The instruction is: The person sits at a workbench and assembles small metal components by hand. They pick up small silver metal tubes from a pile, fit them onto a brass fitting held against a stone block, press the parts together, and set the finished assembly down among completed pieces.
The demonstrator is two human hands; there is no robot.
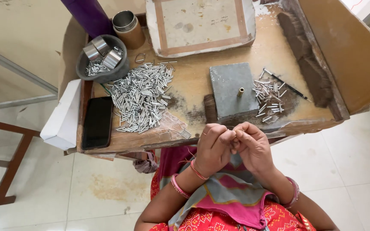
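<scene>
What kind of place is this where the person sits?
Probably a small handwork workshop. A worn wooden bench holds a big heap of little metal tubes, a grey block with a brass peg, and a bowl of metal rings.

The single head camera looked steeply down from above the person. It faced forward over a low wooden worktable [275, 51], fairly near.

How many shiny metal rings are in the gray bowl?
3. One ring lies at the left of the bowl, one at the back, one at the right. Small tubes may hide more.
</scene>
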